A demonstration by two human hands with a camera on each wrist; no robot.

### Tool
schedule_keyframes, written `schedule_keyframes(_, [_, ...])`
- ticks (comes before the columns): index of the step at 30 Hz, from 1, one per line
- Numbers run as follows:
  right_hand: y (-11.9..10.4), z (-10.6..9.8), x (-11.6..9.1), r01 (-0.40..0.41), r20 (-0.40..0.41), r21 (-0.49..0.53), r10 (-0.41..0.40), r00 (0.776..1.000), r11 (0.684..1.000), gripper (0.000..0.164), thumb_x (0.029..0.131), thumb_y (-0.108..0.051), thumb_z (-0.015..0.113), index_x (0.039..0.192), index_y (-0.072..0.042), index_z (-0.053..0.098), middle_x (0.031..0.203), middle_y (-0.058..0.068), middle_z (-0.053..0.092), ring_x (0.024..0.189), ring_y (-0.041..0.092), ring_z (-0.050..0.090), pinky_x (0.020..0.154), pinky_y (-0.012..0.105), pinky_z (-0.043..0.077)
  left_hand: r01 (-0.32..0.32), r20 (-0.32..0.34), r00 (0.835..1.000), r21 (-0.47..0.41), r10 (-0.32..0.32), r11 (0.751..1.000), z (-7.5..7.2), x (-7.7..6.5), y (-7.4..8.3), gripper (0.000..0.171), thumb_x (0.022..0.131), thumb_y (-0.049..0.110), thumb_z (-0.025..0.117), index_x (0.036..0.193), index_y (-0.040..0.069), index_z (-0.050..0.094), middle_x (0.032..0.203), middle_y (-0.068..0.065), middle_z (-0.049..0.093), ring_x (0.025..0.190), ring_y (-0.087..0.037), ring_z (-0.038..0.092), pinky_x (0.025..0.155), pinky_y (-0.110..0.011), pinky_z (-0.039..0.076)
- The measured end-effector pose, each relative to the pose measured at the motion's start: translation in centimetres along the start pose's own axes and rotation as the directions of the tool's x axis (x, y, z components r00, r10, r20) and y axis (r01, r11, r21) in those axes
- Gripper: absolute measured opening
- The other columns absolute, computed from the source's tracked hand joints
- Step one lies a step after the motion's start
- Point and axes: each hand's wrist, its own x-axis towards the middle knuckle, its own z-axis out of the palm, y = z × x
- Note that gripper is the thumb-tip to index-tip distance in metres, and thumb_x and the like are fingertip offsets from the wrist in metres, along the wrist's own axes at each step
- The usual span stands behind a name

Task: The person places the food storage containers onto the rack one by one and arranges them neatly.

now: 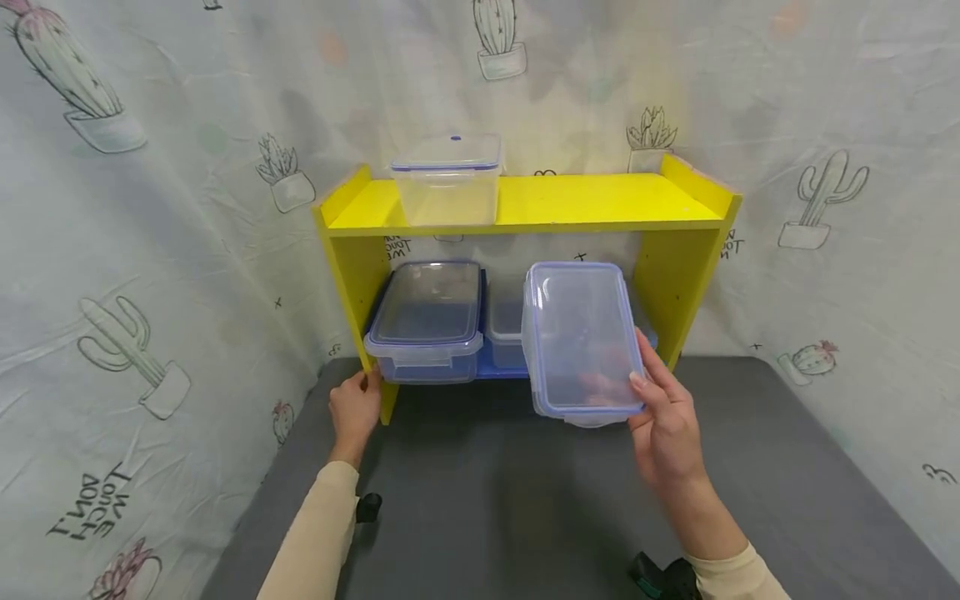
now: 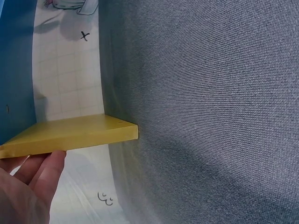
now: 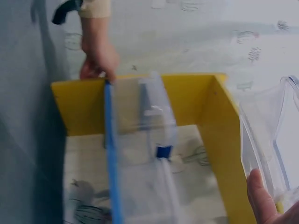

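Note:
A clear plastic food container (image 1: 577,333) with a blue-rimmed lid is held up in front of the shelf unit, its lid tilted towards me. My right hand (image 1: 667,417) grips its lower right corner, thumb on the lid side and fingers behind. In the right wrist view part of this container (image 3: 261,135) shows beside the thumb. My left hand (image 1: 355,412) holds the front edge of the yellow shelf unit's left side panel (image 1: 347,283). Seen from the left wrist, its fingers (image 2: 49,175) press on the panel's outer face; the thumb is hidden.
On the blue lower board (image 1: 498,371) stand a lidded container (image 1: 427,308) at left and another container (image 1: 508,321) partly covered by the held one. A further lidded container (image 1: 450,187) sits on the yellow top shelf (image 1: 585,196). The unit stands on a dark grey tabletop (image 1: 480,500).

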Motion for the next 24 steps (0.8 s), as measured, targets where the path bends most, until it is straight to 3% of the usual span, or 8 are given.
schedule_keyframes(8, [-3.2, 2.1, 3.4, 0.052, -0.066, -0.014, -0.053, 0.996, 0.999, 0.049, 0.103, -0.013, 0.042, 0.151, -0.016, 0.033, 0.148, 0.007, 0.037, 0.118, 0.018, 0.055, 0.092, 0.029, 0.053, -0.001, -0.007, 1.0, 0.002, 0.001, 1.0, 0.1, 0.1, 0.0, 0.05, 0.1, 0.043, 0.045, 0.061, 0.012, 0.045, 0.055, -0.005, 0.043, 0.051, -0.024, 0.043, 0.054, -0.034, 0.029])
schedule_keyframes(15, [-5.0, 3.0, 7.0, 0.078, -0.044, -0.062, -0.081, 0.996, 0.995, 0.048, 0.102, -0.021, 0.047, 0.149, -0.023, 0.039, 0.141, 0.007, 0.043, 0.11, 0.022, 0.058, 0.081, 0.031, 0.056, 0.002, -0.007, 1.0, 0.008, -0.002, 1.0, 0.2, 0.0, 0.0, 0.051, 0.1, 0.044, 0.046, 0.061, 0.012, 0.045, 0.055, -0.005, 0.043, 0.053, -0.025, 0.044, 0.058, -0.035, 0.03])
schedule_keyframes(21, [-6.1, 3.7, 9.0, -0.007, -0.078, -0.087, 0.0, 0.997, 0.996, 0.049, 0.099, -0.031, 0.054, 0.147, -0.028, 0.042, 0.133, 0.005, 0.048, 0.096, 0.02, 0.059, 0.068, 0.02, 0.054, -0.014, -0.015, 1.0, -0.009, 0.014, 1.0, 0.2, 0.1, 0.1, 0.05, 0.1, 0.043, 0.046, 0.061, 0.012, 0.046, 0.055, -0.005, 0.043, 0.052, -0.025, 0.044, 0.056, -0.034, 0.03])
schedule_keyframes(24, [-6.4, 4.3, 9.7, -0.05, -0.1, -0.131, 0.036, 0.994, 0.99, 0.049, 0.098, -0.036, 0.055, 0.146, -0.03, 0.043, 0.133, 0.004, 0.048, 0.097, 0.021, 0.06, 0.07, 0.021, 0.054, -0.011, -0.023, 1.0, -0.004, 0.011, 1.0, 0.3, 0.3, 0.0, 0.049, 0.1, 0.042, 0.046, 0.061, 0.012, 0.046, 0.055, -0.005, 0.043, 0.051, -0.024, 0.043, 0.055, -0.034, 0.029])
